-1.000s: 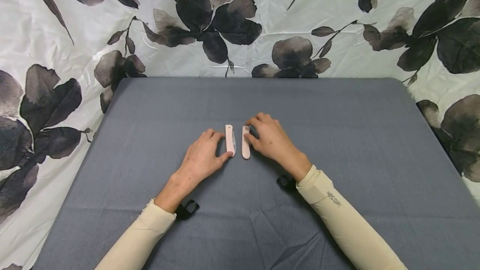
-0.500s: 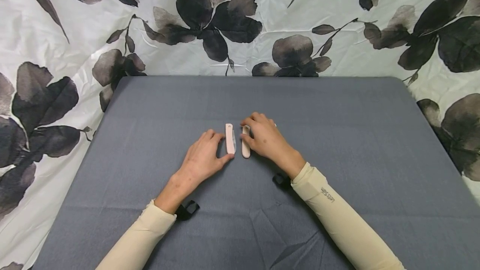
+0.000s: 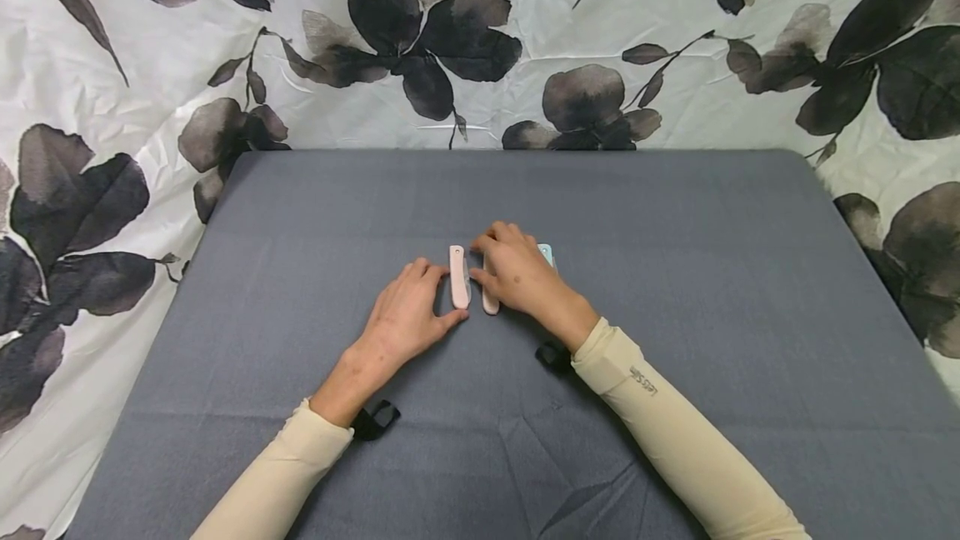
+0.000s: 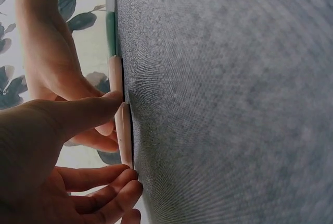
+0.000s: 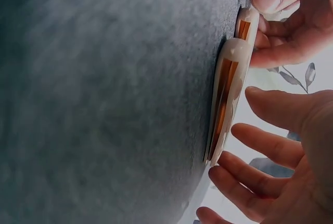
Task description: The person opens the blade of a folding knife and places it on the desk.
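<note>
— Where's the left-hand grip (image 3: 402, 307), from where you're standing?

— Right by the first pink handle (image 3: 457, 277). Thumb and forefinger are spread well apart, the thumb at the handle's near end, the other fingertips off its left side. I can't tell whether they touch.

— That looks like a folded knife.

— It does, with a thin pale edge along its right side.

— And the right-hand grip (image 3: 521, 269)?

— Over the second pink handle (image 3: 491, 305), hiding its upper part. It's loose, thumb apart from the fingers, clasping nothing that I can see.

— So both handles are down flat?

— Yes, side by side near the middle of the grey tabletop (image 3: 712, 290), a narrow gap between them. There's a light blue piece (image 3: 547, 254) too, peeking out behind the right wrist, mostly covered.

— Cream sleeves (image 3: 682, 440) on both arms.

— And a white sheet (image 3: 558, 23) printed with dark flowers behind it all.
</note>
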Demonstrator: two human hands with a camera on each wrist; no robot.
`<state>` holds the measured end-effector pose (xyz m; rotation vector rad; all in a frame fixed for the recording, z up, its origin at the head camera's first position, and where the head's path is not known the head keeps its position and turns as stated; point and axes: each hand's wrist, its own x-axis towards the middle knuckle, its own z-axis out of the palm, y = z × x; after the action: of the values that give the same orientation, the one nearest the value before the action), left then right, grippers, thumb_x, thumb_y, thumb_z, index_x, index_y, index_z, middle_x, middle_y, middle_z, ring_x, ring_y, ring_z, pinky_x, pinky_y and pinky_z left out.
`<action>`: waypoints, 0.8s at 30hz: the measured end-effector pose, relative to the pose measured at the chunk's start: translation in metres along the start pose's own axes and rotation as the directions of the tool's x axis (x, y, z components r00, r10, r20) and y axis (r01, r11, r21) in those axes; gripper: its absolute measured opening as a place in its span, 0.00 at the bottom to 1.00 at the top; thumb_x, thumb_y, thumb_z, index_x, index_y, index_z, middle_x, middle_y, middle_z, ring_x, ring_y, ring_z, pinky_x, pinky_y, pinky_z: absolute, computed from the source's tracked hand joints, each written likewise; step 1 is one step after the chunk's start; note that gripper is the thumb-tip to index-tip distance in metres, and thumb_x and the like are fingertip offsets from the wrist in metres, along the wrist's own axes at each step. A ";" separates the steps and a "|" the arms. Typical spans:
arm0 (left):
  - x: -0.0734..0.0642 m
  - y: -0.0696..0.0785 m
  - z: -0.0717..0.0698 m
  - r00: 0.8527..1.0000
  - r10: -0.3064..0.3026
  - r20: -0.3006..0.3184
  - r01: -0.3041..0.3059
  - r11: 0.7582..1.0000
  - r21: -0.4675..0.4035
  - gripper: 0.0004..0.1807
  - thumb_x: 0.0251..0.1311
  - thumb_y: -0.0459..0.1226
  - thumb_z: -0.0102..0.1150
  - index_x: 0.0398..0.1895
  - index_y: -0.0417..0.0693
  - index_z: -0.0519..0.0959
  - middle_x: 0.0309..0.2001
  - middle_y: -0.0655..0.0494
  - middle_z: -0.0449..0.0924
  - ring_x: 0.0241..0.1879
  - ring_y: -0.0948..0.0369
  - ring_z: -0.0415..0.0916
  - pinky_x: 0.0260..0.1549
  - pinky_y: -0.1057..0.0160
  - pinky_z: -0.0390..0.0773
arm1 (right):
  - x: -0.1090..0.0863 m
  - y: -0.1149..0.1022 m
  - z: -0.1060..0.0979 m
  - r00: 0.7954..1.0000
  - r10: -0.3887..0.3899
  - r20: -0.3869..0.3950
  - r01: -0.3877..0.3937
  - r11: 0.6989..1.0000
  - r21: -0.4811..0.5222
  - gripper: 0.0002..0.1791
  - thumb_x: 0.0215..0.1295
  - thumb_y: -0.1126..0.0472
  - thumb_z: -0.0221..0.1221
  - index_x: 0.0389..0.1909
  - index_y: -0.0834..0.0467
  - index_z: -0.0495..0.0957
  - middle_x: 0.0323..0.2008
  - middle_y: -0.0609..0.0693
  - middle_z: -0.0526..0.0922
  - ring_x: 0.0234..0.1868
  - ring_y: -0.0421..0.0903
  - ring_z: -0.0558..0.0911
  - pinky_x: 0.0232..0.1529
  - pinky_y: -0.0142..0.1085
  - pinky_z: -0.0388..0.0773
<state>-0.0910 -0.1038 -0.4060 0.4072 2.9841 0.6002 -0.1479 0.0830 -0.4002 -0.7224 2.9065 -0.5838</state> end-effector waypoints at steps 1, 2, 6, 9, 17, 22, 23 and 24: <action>0.000 0.000 0.000 1.000 -0.001 0.000 0.001 1.000 0.002 0.36 0.59 0.50 0.75 0.66 0.41 0.77 0.48 0.48 0.78 0.40 0.55 0.74 0.40 0.54 0.80 | 0.001 -0.001 0.000 1.000 0.001 0.006 -0.001 1.000 -0.002 0.21 0.73 0.52 0.65 0.61 0.58 0.82 0.60 0.57 0.79 0.61 0.57 0.76 0.63 0.55 0.74; 0.000 0.000 0.000 1.000 -0.003 0.000 0.003 1.000 0.003 0.36 0.60 0.50 0.75 0.66 0.41 0.77 0.48 0.47 0.78 0.40 0.55 0.74 0.41 0.54 0.80 | 0.002 -0.002 0.001 1.000 0.001 0.012 -0.001 1.000 -0.003 0.22 0.73 0.52 0.65 0.62 0.57 0.82 0.60 0.57 0.79 0.61 0.57 0.76 0.62 0.55 0.74; 0.001 -0.001 0.000 1.000 -0.005 -0.002 0.005 1.000 0.007 0.36 0.60 0.49 0.75 0.66 0.40 0.77 0.48 0.47 0.77 0.41 0.54 0.74 0.42 0.53 0.80 | 0.004 -0.005 0.002 0.999 0.010 0.039 -0.010 1.000 -0.008 0.23 0.73 0.51 0.64 0.64 0.56 0.80 0.61 0.56 0.78 0.61 0.56 0.76 0.62 0.54 0.73; 0.001 -0.001 0.000 1.000 -0.006 0.004 0.006 1.000 0.005 0.35 0.61 0.48 0.75 0.66 0.39 0.76 0.48 0.47 0.77 0.41 0.54 0.74 0.42 0.53 0.80 | 0.005 -0.007 0.003 0.998 0.013 0.054 -0.013 1.000 -0.007 0.24 0.73 0.51 0.64 0.66 0.55 0.79 0.61 0.55 0.78 0.62 0.55 0.75 0.63 0.55 0.73; 0.001 -0.001 -0.001 1.000 0.007 0.001 -0.007 1.000 0.007 0.34 0.62 0.47 0.74 0.65 0.37 0.76 0.49 0.45 0.77 0.44 0.52 0.75 0.45 0.52 0.80 | 0.008 -0.012 0.004 0.996 -0.008 0.088 0.010 1.000 -0.020 0.25 0.75 0.52 0.62 0.69 0.55 0.77 0.63 0.55 0.77 0.64 0.55 0.74 0.67 0.56 0.72; 0.002 -0.001 -0.001 1.000 0.006 0.013 -0.006 1.000 0.006 0.34 0.63 0.47 0.73 0.66 0.38 0.75 0.50 0.45 0.76 0.45 0.52 0.75 0.46 0.52 0.81 | 0.011 -0.014 0.003 0.994 -0.011 0.105 0.015 0.999 -0.037 0.27 0.76 0.50 0.61 0.71 0.55 0.75 0.64 0.54 0.76 0.66 0.55 0.73 0.70 0.56 0.70; 0.003 -0.001 -0.001 1.000 0.008 0.013 -0.008 1.000 0.008 0.34 0.63 0.47 0.73 0.66 0.38 0.75 0.51 0.45 0.76 0.45 0.52 0.75 0.46 0.52 0.81 | 0.011 -0.014 0.003 0.994 -0.013 0.107 0.017 0.999 -0.038 0.28 0.76 0.50 0.61 0.71 0.55 0.74 0.64 0.54 0.76 0.66 0.55 0.73 0.71 0.57 0.70; 0.003 -0.001 -0.001 1.000 0.010 0.011 -0.010 1.000 0.010 0.34 0.63 0.47 0.73 0.66 0.38 0.75 0.51 0.45 0.76 0.45 0.52 0.75 0.46 0.52 0.81 | 0.012 -0.014 0.003 0.994 -0.015 0.109 0.019 0.999 -0.038 0.28 0.75 0.49 0.61 0.72 0.55 0.74 0.64 0.54 0.76 0.66 0.55 0.73 0.71 0.57 0.69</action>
<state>-0.0942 -0.1046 -0.4054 0.4250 2.9776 0.5827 -0.1520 0.0652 -0.3974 -0.7594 2.8208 -0.4754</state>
